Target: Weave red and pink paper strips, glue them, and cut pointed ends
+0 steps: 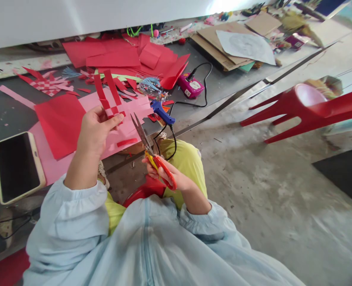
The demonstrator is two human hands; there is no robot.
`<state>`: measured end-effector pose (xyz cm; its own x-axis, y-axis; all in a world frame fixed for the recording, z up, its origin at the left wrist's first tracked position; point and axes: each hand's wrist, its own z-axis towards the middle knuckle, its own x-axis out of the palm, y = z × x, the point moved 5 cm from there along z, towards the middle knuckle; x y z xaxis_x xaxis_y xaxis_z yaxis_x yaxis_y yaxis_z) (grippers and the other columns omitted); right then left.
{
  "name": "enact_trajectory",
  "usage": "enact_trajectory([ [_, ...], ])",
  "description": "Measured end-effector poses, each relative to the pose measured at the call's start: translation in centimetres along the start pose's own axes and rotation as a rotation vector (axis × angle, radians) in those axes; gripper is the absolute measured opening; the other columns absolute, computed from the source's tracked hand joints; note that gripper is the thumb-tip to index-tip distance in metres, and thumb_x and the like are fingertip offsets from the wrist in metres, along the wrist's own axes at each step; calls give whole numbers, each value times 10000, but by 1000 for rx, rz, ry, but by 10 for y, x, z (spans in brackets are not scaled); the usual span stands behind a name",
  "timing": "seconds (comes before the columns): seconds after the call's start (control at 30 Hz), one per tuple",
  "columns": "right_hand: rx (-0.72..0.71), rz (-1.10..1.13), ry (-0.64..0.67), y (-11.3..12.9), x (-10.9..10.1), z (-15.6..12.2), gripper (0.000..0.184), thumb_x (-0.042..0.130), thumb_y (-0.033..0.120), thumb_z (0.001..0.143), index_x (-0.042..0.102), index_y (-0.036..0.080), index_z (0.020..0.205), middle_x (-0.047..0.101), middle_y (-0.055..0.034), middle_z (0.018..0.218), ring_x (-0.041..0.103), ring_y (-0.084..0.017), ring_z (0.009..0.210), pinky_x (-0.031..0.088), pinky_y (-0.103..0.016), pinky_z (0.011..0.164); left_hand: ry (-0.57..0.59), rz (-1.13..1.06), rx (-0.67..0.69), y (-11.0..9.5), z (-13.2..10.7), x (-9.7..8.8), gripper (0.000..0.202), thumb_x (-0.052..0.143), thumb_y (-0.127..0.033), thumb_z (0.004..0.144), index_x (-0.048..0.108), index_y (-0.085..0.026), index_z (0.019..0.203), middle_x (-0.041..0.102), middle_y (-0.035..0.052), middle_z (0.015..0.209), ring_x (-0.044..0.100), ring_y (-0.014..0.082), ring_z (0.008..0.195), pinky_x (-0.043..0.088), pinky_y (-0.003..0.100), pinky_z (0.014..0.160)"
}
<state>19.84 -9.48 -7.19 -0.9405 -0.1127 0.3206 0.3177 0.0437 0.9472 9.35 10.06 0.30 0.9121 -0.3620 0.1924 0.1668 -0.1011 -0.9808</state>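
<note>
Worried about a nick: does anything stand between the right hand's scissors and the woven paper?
Only the left hand: its thumb lies across the woven paper, seemingly near the tips of the scissors. Nothing else visible stands between; the glue gun lies aside.

Pale blue jacket (pixel 128 248) over yellow-green trousers (pixel 187 165).
A matching blue zip (pixel 147 238) runs down the jacket's front; the cloth looks thin and creased. The loose left sleeve (pixel 70 226) and right sleeve (pixel 220 226) puff out above gathered cuffs (pixel 80 193), leaving the left hand (pixel 93 131) and right hand (pixel 179 178) bare. Pale, textured footwear (pixel 103 173) shows only in part.
</note>
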Motion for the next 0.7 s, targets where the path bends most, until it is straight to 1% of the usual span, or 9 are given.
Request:
enact_trajectory([
  [0.17, 30, -16, -5, -4, 0, 2, 511, 552, 647, 924, 550, 227, 1215, 399, 27, 809, 336, -113, 685, 338, -287, 650, 23, -55, -40, 0, -3, 3, 331, 877, -184, 498, 591, -190, 665, 683, -29, 677, 664, 105, 656, 503, 179, 532],
  [0.3, 14, 0, -10, -2, 1, 1, 451, 551, 612, 944, 571, 249, 1210, 396, 26, 811, 349, -100, 689, 357, -263, 650, 50, -103, -90, 0, -6, 7, 281, 868, -163, 534, 629, -186, 679, 693, -24, 691, 631, 74, 615, 492, 158, 532],
  [0.4, 22, 13, -8, -3, 1, 1, 470, 561, 616, 936, 567, 245, 1226, 400, 27, 811, 341, -104, 688, 353, -267, 653, 51, -144, -88, -1, -7, 8, 236, 852, -152, 560, 645, -183, 670, 681, -27, 664, 612, 64, 591, 480, 150, 521],
  [0.5, 32, -3, -9, -3, 0, 1, 521, 565, 639, 921, 557, 231, 1244, 403, 23, 824, 342, -117, 700, 350, -281, 667, 53, -177, -79, -1, -8, 9, 229, 843, -136, 549, 650, -181, 663, 673, -36, 645, 615, 66, 586, 488, 154, 528],
  [0.7, 8, -36, -21, -2, 0, 1, 493, 539, 626, 942, 566, 243, 1251, 402, 18, 837, 354, -116, 714, 367, -273, 675, 124, -160, -115, -2, -11, 13, 205, 840, -149, 559, 662, -167, 659, 667, -35, 640, 611, 61, 579, 493, 153, 541],
])
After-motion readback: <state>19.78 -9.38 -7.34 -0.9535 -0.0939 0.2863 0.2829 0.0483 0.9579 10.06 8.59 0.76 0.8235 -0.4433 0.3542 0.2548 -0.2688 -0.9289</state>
